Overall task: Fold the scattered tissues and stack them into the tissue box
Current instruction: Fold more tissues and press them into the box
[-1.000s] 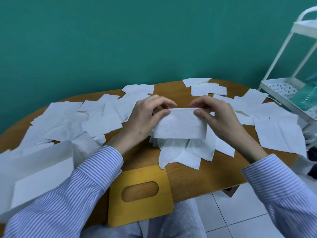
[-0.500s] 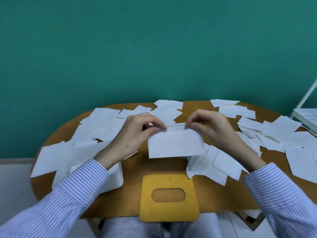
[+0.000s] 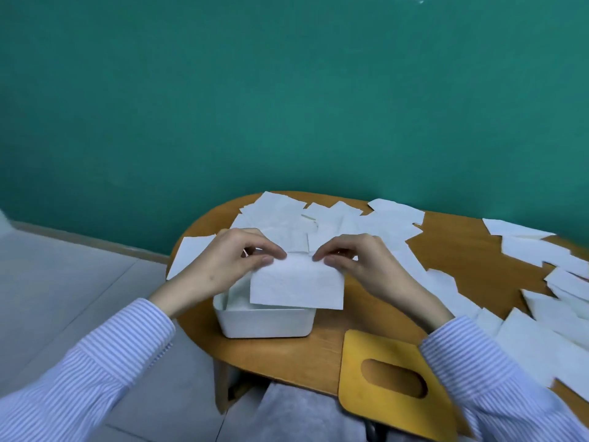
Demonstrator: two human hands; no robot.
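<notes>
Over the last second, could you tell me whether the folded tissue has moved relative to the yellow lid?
Yes. The folded tissue has shifted leftward from above the yellow lid to over the white tissue box.

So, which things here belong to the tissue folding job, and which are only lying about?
Belong to the job:
folded tissue, pinched by left hand and right hand
white tissue box
scattered tissues
yellow slotted lid

Only lying about:
wooden table
</notes>
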